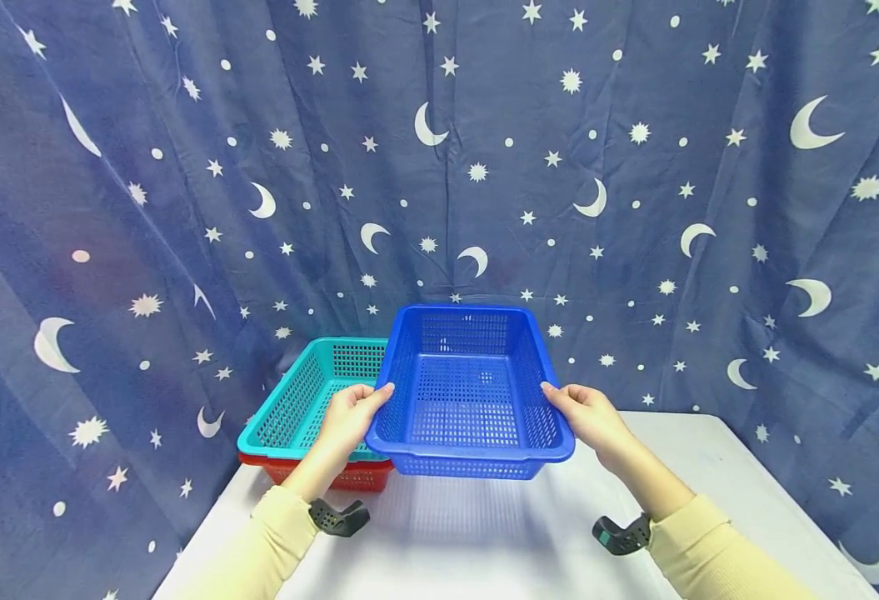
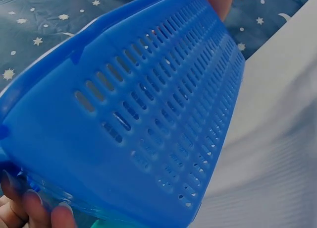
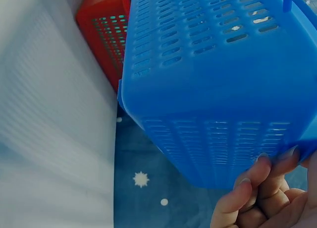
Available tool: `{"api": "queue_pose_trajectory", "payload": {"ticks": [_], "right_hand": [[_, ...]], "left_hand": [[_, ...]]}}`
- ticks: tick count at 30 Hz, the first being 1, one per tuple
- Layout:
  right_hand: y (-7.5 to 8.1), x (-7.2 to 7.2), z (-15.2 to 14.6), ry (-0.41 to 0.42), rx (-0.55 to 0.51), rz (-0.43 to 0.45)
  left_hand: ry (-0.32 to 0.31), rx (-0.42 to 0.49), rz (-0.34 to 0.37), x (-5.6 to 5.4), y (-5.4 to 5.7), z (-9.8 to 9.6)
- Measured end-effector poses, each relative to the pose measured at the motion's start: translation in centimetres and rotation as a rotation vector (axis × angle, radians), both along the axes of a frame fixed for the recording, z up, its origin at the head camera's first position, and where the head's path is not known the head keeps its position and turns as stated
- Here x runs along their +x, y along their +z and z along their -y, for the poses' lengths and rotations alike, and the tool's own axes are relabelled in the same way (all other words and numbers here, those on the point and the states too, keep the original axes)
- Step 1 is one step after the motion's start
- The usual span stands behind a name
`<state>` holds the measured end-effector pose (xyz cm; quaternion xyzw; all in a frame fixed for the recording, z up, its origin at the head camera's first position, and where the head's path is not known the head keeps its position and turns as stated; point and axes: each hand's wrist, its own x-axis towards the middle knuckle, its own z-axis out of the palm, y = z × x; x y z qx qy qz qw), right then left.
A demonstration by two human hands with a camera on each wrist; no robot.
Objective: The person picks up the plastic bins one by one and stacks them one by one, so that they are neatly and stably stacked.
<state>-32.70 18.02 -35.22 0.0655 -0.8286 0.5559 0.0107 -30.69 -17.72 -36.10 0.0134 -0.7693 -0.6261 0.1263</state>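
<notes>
A blue plastic basket (image 1: 465, 392) with slotted walls is held up above the white table, tilted so that its inside faces the head camera; nothing lies in it. My left hand (image 1: 351, 412) grips its left rim, thumb on top. On the opposite rim my right hand (image 1: 592, 417) holds it the same way. The left wrist view shows the basket's outer wall (image 2: 148, 104) with fingertips (image 2: 37, 208) under the rim. In the right wrist view, curled fingers (image 3: 257, 183) lie against the outside of the basket (image 3: 213, 79).
At the left, a teal basket (image 1: 300, 408) sits nested in a red basket (image 1: 360, 477) on the white table (image 1: 469, 542). The blue basket overlaps their right side in the head view. A dark blue curtain (image 1: 514, 225) with stars and moons hangs behind the table.
</notes>
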Motion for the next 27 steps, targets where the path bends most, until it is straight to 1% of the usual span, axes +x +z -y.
{"api": "queue_pose_trajectory", "payload": {"ticks": [4, 7, 11, 14, 17, 22, 25, 27], "right_hand": [[-0.1, -0.2, 1.0, 0.015, -0.010, 0.004], [0.2, -0.5, 1.9, 0.035, -0.021, -0.001], [0.9, -0.8, 3.1, 0.083, -0.027, -0.008], [1.5, -0.9, 4.0, 0.112, -0.007, -0.008], [2.0, -0.9, 4.8, 0.109, 0.021, -0.011], [2.8, -1.4, 6.2, 0.101, 0.056, -0.031], [3.0, -1.8, 7.1, 0.105, 0.074, -0.036], [2.9, -1.9, 7.7, 0.100, 0.093, -0.040]], "left_hand": [[0.010, -0.020, 0.005, 0.0, 0.3, 1.1], [0.014, -0.042, 0.008, 0.2, 0.6, 2.1], [-0.003, -0.064, 0.016, 0.3, 1.1, 3.5], [-0.009, -0.090, 0.024, 0.5, 1.6, 4.5], [-0.004, -0.113, 0.033, 0.6, 2.2, 5.4], [-0.005, -0.080, 0.029, 0.6, 3.1, 6.8], [0.003, -0.053, 0.023, 0.6, 3.4, 7.4], [0.021, -0.053, 0.024, 0.8, 3.4, 7.9]]}}
